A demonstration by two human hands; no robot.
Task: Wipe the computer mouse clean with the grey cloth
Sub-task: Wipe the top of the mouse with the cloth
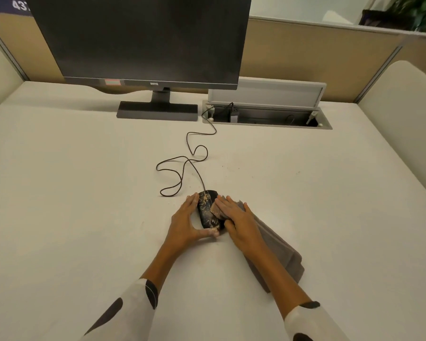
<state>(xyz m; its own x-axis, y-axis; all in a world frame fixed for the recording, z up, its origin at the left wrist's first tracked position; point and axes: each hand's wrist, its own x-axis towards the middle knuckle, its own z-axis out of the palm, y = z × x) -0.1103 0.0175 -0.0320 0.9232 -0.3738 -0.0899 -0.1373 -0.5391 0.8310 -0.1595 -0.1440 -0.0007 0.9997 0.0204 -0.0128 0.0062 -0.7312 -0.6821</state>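
Note:
A black wired computer mouse (206,209) speckled with tan crumbs lies on the white desk (84,193), near its middle. My left hand (186,221) cups the mouse's left side, fingers along its edge and thumb at its rear end. My right hand (239,221) presses a folded corner of the grey cloth (278,252) against the mouse's right side. The rest of the cloth trails back under my right forearm toward the lower right.
The mouse cable (182,168) loops away to an open cable tray (268,116) sunk in the desk. A dark monitor (138,40) on its stand (158,109) is at the back. Partition walls (305,57) enclose the desk. Small crumbs are scattered near the mouse.

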